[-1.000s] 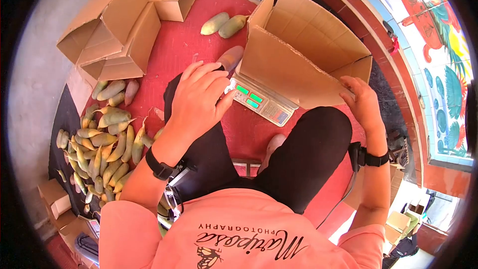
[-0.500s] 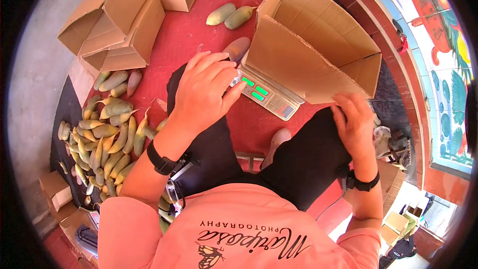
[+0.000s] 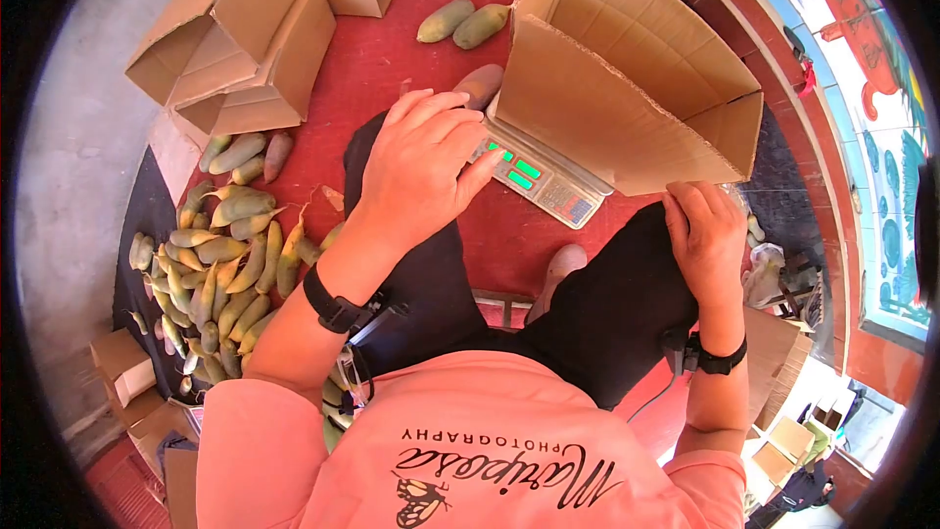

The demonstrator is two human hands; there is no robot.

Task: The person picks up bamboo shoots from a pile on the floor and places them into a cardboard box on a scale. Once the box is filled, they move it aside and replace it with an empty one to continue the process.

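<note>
An open cardboard box [image 3: 607, 108] stands on a digital scale [image 3: 558, 186] with lit green displays. My left hand [image 3: 421, 162] hovers over the scale's left end, fingers apart and holding nothing, its thumb by the displays. Beyond its fingertips lies a reddish radish-like vegetable [image 3: 481, 85], partly hidden. My right hand [image 3: 707, 235] is beside my right knee, near the box's lower right corner. Its fingers are bent, and nothing shows between them.
Two green vegetables [image 3: 446, 21] lie on the red floor [image 3: 431, 59]. Empty cardboard boxes [image 3: 230, 39] stand at the upper left, above a large pile of greenish vegetables [image 3: 220, 274]. A plastic bag [image 3: 764, 274] and more boxes are at the right.
The whole view has shifted slightly, with the scale and boxes now a little further right. My left hand stays above the scale's end. My right hand's fingers are still bent by the knee.
</note>
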